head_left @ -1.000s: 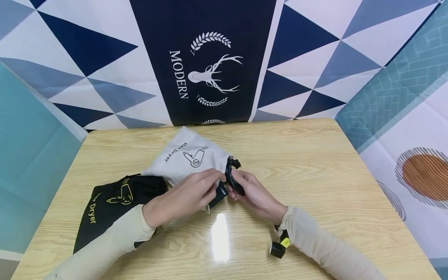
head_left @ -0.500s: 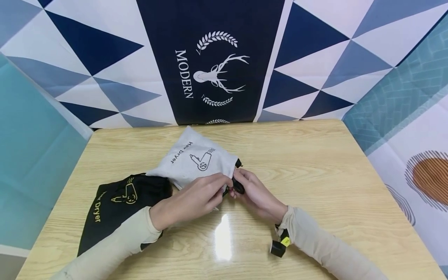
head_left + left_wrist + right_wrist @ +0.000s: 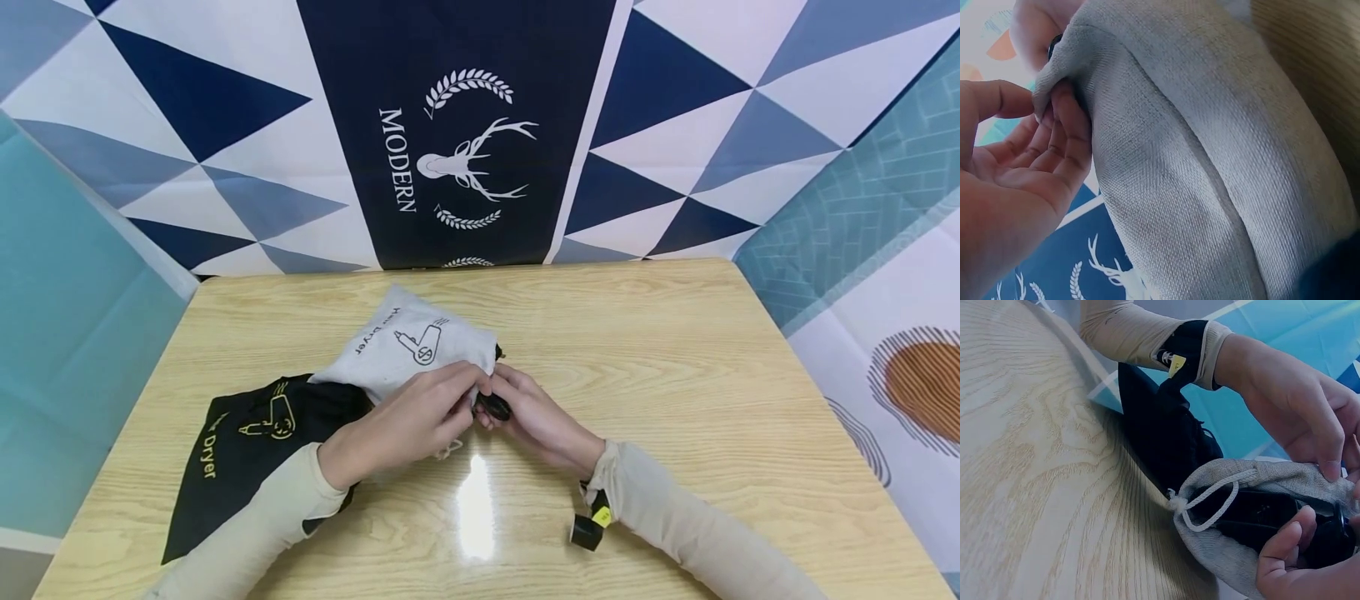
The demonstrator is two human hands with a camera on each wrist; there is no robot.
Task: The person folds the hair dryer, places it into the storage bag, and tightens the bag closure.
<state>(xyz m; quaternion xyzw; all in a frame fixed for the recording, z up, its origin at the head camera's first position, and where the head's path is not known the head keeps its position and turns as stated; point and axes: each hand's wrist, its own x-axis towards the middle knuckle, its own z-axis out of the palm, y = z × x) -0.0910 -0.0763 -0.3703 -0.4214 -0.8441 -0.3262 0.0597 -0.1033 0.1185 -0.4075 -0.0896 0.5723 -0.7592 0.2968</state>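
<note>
A grey cloth drawstring bag (image 3: pixel 397 350), printed "Hair Dryer", lies slanted on the table with its mouth facing right. My left hand (image 3: pixel 412 421) pinches the bag's rim between thumb and fingers; in the left wrist view the cloth (image 3: pixel 1166 156) fills most of the picture. At the mouth, my right hand (image 3: pixel 543 421) grips the end of a black hair dryer (image 3: pixel 495 407). Most of the dryer sits inside the bag. The right wrist view looks into the mouth, where the dark body (image 3: pixel 1254 509) shows behind a knotted white drawstring (image 3: pixel 1235 494).
A black drawstring bag (image 3: pixel 240 450) with a yellow hair dryer print lies at the left, partly under the left forearm. The wooden table (image 3: pixel 637 358) meets a patterned cloth backdrop (image 3: pixel 465 50) at the back. A small black device (image 3: pixel 587 532) hangs at the right wrist.
The hair dryer has gone deeper into the grey bag, with less of it showing at the mouth. Bag and both hands have shifted slightly left and toward me in the last half second.
</note>
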